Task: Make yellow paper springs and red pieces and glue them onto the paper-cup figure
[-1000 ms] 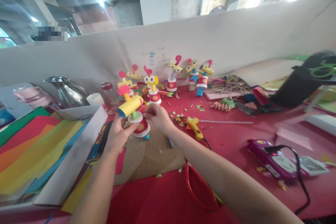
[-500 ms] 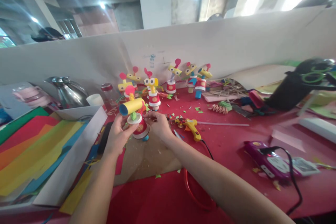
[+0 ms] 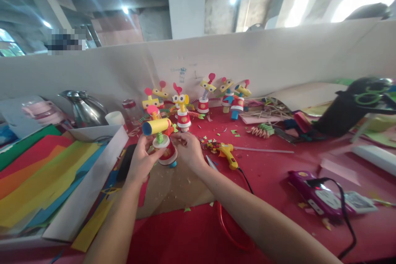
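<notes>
Left hand (image 3: 141,161) around cup figure (image 3: 168,152)

"Premises type?"
"Craft workshop, on the evidence: glue gun (image 3: 228,156), coloured sheets (image 3: 46,173), scraps (image 3: 234,131) littering a red worktop (image 3: 272,181), several similar figures (image 3: 203,105) standing behind."
"Structure?"
"Rough concrete column (image 3: 187,12); pale partition (image 3: 278,57) behind the worktop."
</notes>
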`<state>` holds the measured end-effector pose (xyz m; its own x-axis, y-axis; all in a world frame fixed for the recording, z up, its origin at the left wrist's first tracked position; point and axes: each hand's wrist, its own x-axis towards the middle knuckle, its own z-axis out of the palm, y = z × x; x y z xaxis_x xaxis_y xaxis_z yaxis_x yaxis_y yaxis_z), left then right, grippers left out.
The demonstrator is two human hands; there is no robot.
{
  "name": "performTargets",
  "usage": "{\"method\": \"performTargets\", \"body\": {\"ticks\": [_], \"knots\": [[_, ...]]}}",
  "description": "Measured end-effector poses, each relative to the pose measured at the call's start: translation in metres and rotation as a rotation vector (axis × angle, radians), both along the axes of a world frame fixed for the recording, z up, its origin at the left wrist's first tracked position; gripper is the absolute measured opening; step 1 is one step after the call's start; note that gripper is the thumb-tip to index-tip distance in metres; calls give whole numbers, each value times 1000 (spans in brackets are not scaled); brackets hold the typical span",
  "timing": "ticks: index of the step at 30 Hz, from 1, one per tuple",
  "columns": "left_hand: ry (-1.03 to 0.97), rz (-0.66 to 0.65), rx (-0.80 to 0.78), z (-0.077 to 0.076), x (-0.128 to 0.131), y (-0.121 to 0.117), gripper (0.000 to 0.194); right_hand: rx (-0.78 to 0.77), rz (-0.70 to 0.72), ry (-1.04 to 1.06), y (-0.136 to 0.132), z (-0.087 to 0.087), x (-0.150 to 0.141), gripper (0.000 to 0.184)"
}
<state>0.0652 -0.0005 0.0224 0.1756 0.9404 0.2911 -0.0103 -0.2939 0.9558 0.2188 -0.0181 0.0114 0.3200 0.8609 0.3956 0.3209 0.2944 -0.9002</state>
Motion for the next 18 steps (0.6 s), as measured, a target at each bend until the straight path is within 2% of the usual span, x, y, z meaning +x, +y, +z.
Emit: {"method": "performTargets", "body": {"ticks": [3,7,10,13,18], "knots": [[-47,-38,-16,-1,0,0,65,53,28,78,13,26,2,21],[-109,-60,-37,-2,1,-1,69,-72,157,215,27,55,-4,20],[-155,-95,-25,-3,2,-1,64,-81,230,253,30,59,-11,12],[-168,-95,-7,-4,2,0,61,-29,299,233,30,57,-13,15],[-170,-76,12,-4,3,1,67,-8,309,193,29,53,-11,17]]}}
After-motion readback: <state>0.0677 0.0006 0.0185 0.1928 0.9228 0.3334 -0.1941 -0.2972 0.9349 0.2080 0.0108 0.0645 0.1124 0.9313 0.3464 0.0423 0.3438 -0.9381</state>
